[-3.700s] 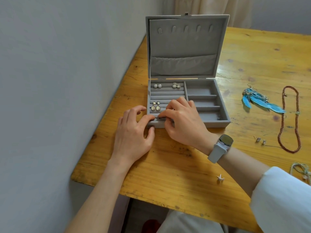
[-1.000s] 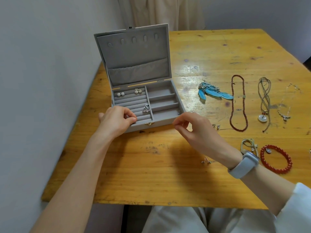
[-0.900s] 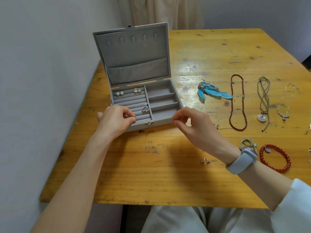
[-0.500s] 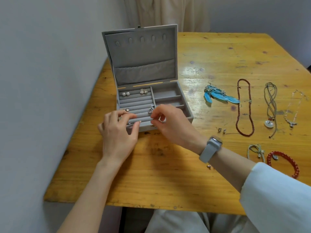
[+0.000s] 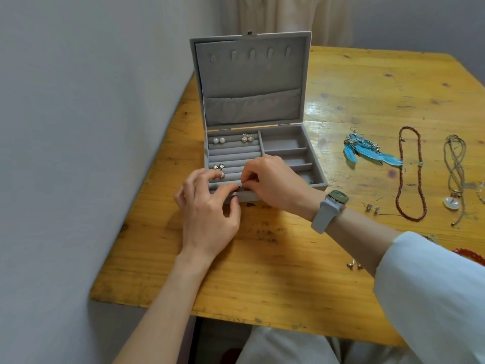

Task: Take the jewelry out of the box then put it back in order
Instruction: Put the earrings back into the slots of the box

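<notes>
At the front ring rolls of the open jewelry box (image 5: 312, 153) on the desk (image 5: 275, 271), right hand (image 5: 273, 183) pinched a small stud earring (image 5: 240, 185); left hand (image 5: 210, 214) fingers curled, touching it too.

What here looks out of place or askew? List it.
Nothing is damaged or spilled. The box sits open with earrings in its left rolls while its right compartments are bare. The feather earrings, bead necklace and loose studs lie on the table.
</notes>
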